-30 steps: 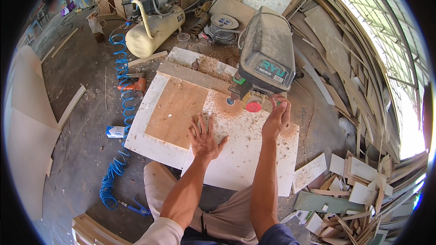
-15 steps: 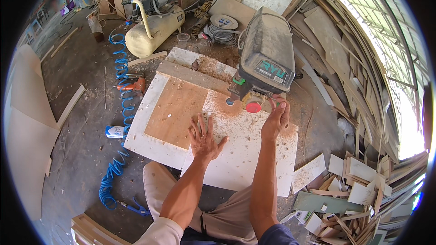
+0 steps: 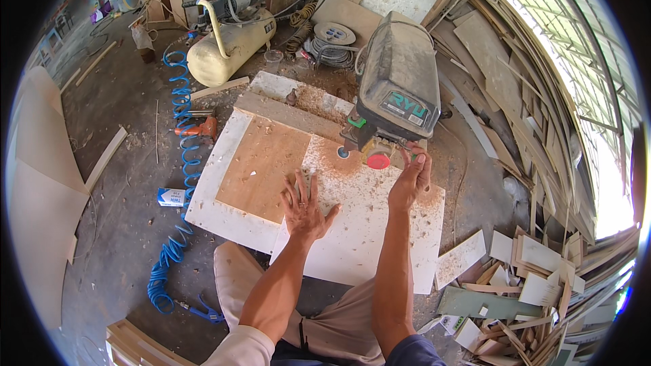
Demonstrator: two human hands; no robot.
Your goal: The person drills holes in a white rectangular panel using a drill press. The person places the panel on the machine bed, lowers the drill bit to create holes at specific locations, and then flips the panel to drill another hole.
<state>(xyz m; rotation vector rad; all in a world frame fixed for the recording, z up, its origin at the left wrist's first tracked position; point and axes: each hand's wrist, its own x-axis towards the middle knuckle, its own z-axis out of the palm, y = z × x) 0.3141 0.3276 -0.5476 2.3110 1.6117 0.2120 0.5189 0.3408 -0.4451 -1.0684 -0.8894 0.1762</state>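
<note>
A drill press (image 3: 397, 74) with a dusty dark cover stands over the work, a red round button (image 3: 378, 162) on its front. My right hand (image 3: 412, 175) is closed at the right of its head, fingers curled round a handle mostly hidden by them; a bit of green shows there. My left hand (image 3: 305, 208) lies flat with fingers spread, across the edge between a brown wooden panel (image 3: 261, 163) and the white board (image 3: 359, 244). Left of the red button, a small round blue spot (image 3: 344, 153) shows under the drill head, ringed by sawdust.
A wooden strip (image 3: 288, 114) runs along the panel's far edge. Left lie a coiled blue air hose (image 3: 180, 88), an orange power drill (image 3: 203, 129) and a small blue-white box (image 3: 172, 196). Behind stands an air compressor (image 3: 230, 47). Board offcuts (image 3: 522, 291) heap up at right.
</note>
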